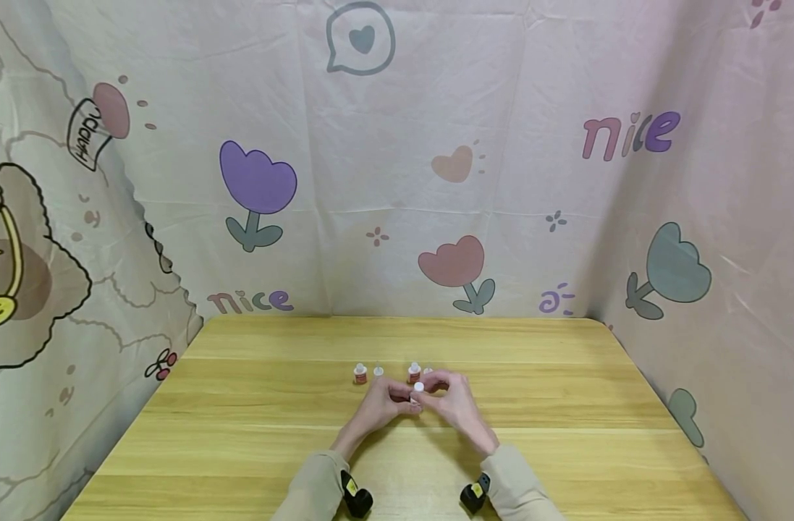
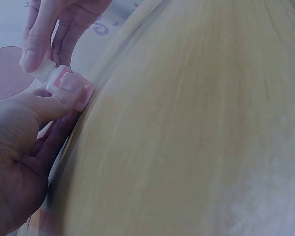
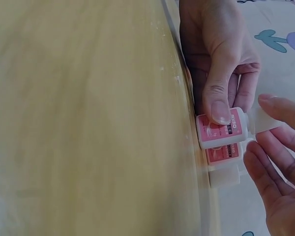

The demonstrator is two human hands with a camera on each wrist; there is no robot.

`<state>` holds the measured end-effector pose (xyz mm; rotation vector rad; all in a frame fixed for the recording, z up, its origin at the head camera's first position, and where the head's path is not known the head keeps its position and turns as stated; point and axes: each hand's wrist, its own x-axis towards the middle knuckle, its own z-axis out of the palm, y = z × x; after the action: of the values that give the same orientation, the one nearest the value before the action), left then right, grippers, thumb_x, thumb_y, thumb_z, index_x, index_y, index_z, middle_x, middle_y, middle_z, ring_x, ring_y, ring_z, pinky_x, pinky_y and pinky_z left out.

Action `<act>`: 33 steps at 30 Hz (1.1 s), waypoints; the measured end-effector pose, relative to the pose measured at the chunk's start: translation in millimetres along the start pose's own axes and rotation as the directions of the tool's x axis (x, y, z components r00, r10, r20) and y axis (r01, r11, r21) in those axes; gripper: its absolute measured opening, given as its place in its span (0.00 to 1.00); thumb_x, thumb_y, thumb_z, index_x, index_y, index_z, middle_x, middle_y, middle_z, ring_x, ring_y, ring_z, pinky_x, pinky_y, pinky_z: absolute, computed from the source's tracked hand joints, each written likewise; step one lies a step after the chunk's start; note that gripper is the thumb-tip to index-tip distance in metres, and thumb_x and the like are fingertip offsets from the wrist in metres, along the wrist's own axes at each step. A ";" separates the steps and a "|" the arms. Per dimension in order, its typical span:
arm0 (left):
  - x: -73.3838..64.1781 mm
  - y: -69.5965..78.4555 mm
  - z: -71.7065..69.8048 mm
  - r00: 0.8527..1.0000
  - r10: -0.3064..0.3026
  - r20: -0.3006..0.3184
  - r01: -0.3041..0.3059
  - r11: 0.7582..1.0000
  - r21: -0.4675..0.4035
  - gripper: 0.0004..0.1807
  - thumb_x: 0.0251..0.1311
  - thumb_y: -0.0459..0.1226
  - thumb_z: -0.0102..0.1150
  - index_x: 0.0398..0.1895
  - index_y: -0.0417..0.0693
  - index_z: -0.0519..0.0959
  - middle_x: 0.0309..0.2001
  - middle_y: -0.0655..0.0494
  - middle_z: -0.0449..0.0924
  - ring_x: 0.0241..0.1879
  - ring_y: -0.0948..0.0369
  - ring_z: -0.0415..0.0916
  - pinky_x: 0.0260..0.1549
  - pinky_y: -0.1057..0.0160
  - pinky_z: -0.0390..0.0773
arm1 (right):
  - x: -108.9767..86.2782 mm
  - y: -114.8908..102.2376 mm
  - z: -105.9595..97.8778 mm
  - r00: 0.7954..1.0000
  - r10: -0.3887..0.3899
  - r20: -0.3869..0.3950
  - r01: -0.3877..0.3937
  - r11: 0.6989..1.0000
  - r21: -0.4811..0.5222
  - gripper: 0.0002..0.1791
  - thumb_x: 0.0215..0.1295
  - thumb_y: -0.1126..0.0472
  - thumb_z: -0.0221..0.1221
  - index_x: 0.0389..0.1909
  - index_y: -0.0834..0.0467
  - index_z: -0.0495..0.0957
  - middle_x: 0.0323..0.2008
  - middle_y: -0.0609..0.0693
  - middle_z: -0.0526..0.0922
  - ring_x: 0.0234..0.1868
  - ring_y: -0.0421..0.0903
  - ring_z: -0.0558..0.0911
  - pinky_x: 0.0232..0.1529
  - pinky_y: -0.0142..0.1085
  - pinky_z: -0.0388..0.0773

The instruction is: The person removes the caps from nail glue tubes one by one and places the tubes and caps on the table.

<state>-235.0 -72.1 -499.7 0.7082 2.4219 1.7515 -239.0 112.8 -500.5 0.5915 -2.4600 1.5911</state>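
Note:
A small white bottle with a pink label (image 3: 214, 129) is upright, close over the wooden table. My left hand (image 1: 378, 407) grips its body, the thumb (image 2: 69, 91) pressed across the label. On top of the bottle sits a white cap (image 1: 419, 387), pinched between the thumb and fingers of my right hand (image 1: 458, 404). Just beyond the hands stands another such bottle (image 1: 414, 370), with a loose white cap (image 1: 428, 371) beside it. In the right wrist view this second bottle (image 3: 223, 155) shows partly hidden behind the held one.
Left of that pair, a third bottle (image 1: 360, 373) stands on the table (image 1: 240, 420), a white piece with a thin tip (image 1: 378, 371) to its right. A printed cloth (image 1: 370, 181) hangs behind the table and along both sides.

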 end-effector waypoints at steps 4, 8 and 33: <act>-0.8 2.5 -0.5 1.000 0.006 -0.003 -0.006 1.000 0.001 0.08 0.53 0.27 0.72 0.38 0.36 0.88 0.36 0.40 0.89 0.37 0.47 0.87 0.38 0.66 0.84 | 0.2 -1.5 0.6 1.000 0.008 -0.016 -0.008 1.000 -0.004 0.09 0.51 0.66 0.74 0.32 0.58 0.85 0.31 0.53 0.89 0.31 0.34 0.83 0.41 0.39 0.85; 0.0 1.7 -0.1 1.000 0.005 0.003 -0.005 1.000 0.002 0.08 0.53 0.27 0.72 0.37 0.36 0.88 0.36 0.39 0.89 0.38 0.46 0.87 0.39 0.64 0.84 | -0.3 -2.7 0.0 1.000 0.009 -0.010 -0.009 1.000 -0.003 0.08 0.52 0.67 0.74 0.32 0.57 0.85 0.32 0.53 0.90 0.32 0.33 0.83 0.42 0.39 0.85; 6.3 -25.2 4.6 1.000 0.004 -0.015 -0.003 1.000 0.025 0.09 0.53 0.29 0.73 0.38 0.38 0.88 0.36 0.42 0.90 0.35 0.52 0.87 0.36 0.72 0.80 | -0.8 -3.8 1.5 0.999 -0.043 -0.019 0.043 0.999 -0.014 0.06 0.53 0.68 0.73 0.32 0.57 0.87 0.37 0.55 0.90 0.34 0.40 0.86 0.42 0.35 0.85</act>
<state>-247.3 -71.7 -523.0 0.7050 2.4581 1.7373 -236.7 110.3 -498.2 0.6196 -2.4253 1.5558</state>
